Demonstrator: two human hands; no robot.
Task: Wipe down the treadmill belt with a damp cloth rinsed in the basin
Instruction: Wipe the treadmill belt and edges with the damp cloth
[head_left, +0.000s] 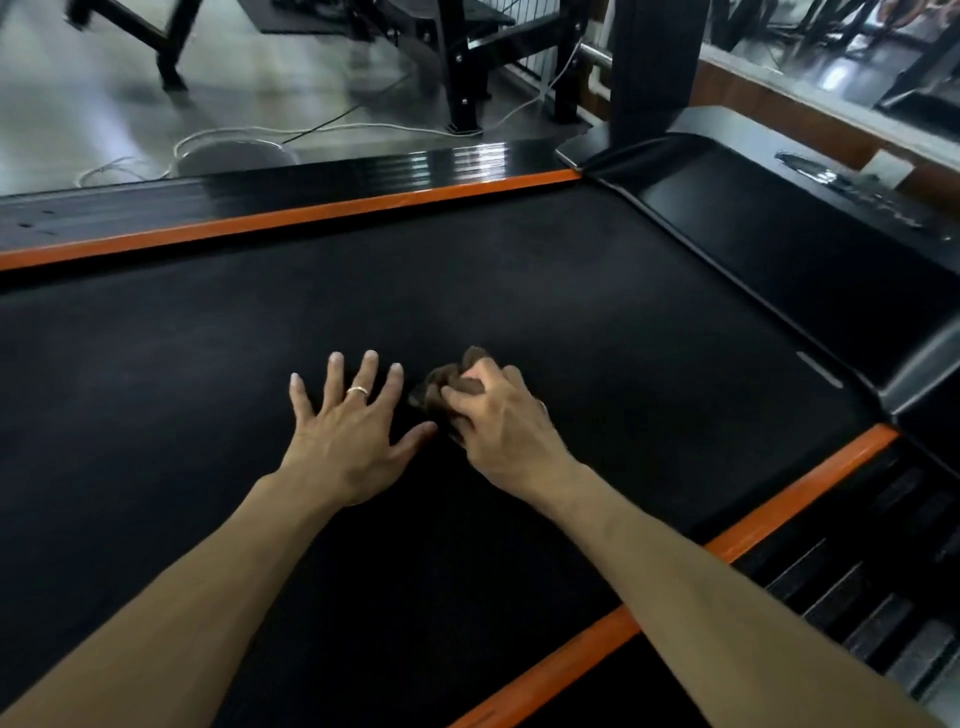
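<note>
Now, L hand (349, 435): flat on belt (571, 312), fingers spread.
R hand (501, 422): fingers curled round brown cloth (447, 382), on belt.

We count 1 treadmill belt (519, 291), 2 orange strips (291, 218), and 1 brown cloth (441, 384). We see 2 hands: left hand (348, 431), right hand (498, 415), plus 1 ring (358, 391).

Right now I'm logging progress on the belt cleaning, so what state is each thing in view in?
Cloth: bunched up, gripped by the right hand, on the belt.
Right hand: fingers curled round the cloth.
Left hand: open, fingers spread, flat on the belt beside the cloth.
Belt: dark and matte; wetness cannot be told.
Basin: on the floor beyond the far rail; contents cannot be told.
</note>
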